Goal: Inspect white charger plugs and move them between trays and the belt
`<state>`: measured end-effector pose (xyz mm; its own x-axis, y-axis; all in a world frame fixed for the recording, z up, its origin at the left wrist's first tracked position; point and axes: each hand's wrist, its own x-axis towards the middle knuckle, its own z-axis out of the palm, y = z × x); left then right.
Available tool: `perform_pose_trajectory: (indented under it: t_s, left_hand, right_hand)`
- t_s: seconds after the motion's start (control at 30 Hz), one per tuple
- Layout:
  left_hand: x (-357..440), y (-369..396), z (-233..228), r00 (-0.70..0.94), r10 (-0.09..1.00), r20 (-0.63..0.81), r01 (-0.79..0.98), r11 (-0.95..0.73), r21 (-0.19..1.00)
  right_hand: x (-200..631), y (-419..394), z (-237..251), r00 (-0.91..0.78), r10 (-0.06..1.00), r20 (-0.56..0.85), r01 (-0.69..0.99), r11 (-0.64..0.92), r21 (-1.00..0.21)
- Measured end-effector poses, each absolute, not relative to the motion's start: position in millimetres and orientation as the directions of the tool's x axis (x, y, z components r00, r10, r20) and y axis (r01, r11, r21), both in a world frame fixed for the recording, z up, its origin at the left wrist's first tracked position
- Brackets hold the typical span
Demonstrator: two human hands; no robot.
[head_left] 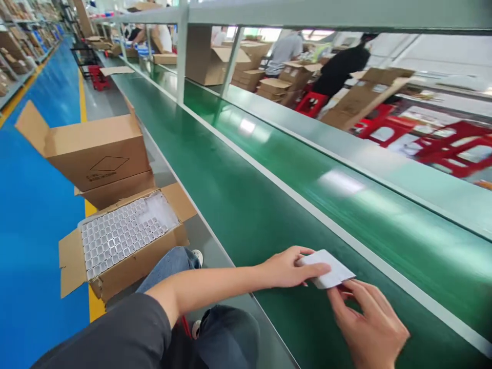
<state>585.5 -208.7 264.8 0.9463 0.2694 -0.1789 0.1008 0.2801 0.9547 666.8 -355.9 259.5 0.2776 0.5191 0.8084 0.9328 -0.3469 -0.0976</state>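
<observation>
Card (pixel 326 274), small, white and flat, lies low on the green belt (pixel 246 205) close to the near edge, and we have both hands on it. Our left hand (pixel 286 267) covers its left end with the thumb laid across the top and the fingers curled in against the side; our right hand (pixel 365 320) comes from below, fingers loosely spread, tips touching the lower right corner. We judge it light and thin, stiff enough to hold its shape yet easy to crease, and likely to slide on the smooth belt, so the short edges or corners, pinched between thumb and fingertip, look the best places to take it. We cannot tell whether it is one sheet, a folded piece or a slim packet. Its underside is hidden, and a bit of red shows just under the right fingertips that we cannot make out. Beside our knee an open box (pixel 123 246) holds rows of small pale items, too fine to name. People beyond the rail are blurred.
</observation>
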Motion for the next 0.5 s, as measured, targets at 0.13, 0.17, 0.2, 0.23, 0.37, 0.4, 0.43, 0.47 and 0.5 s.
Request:
perform_pose_trajectory:
  t_s: [0.13,0.17,0.2,0.23,0.37,0.4,0.43,0.47,0.5]
  left_hand:
    - [420.4,-128.9,233.1,0.878,0.463,-0.124,0.104,0.07,0.992]
    - [377.4,-111.3,220.6,0.835,0.529,-0.152,0.166,0.021,0.986]
    - [337.7,-97.5,206.5,0.783,0.592,-0.191,0.25,-0.019,0.968]
    - [303.0,-88.4,190.9,0.737,0.636,-0.229,0.341,-0.057,0.938]
    - [226.9,-95.3,125.0,0.66,0.668,-0.344,0.594,-0.185,0.783]
    - [221.7,-102.7,110.4,0.659,0.658,-0.364,0.625,-0.21,0.752]
    - [219.8,-109.6,97.6,0.655,0.654,-0.379,0.649,-0.231,0.724]
    - [220.0,-114.7,86.7,0.653,0.65,-0.388,0.666,-0.249,0.703]
    - [221.0,-117.6,77.6,0.652,0.648,-0.395,0.677,-0.262,0.687]
  right_hand:
    - [603.6,-318.4,274.0,0.211,0.667,0.714,0.977,-0.119,-0.177]
    - [584.5,-305.3,272.8,0.215,0.709,0.672,0.969,-0.07,-0.236]
    - [564.1,-289.1,268.1,0.211,0.757,0.618,0.953,-0.017,-0.304]
    - [543.0,-269.1,259.6,0.207,0.812,0.546,0.924,0.021,-0.381]
    - [468.1,-153.9,190.5,0.227,0.974,0.0,0.821,-0.191,-0.538]
    - [456.9,-121.1,167.7,0.245,0.966,-0.081,0.817,-0.25,-0.52]
    - [449.9,-89.5,144.4,0.265,0.955,-0.133,0.814,-0.296,-0.5]
    - [447.1,-60.2,121.7,0.29,0.938,-0.188,0.81,-0.345,-0.474]
    - [447.9,-33.6,100.4,0.31,0.919,-0.242,0.807,-0.389,-0.444]
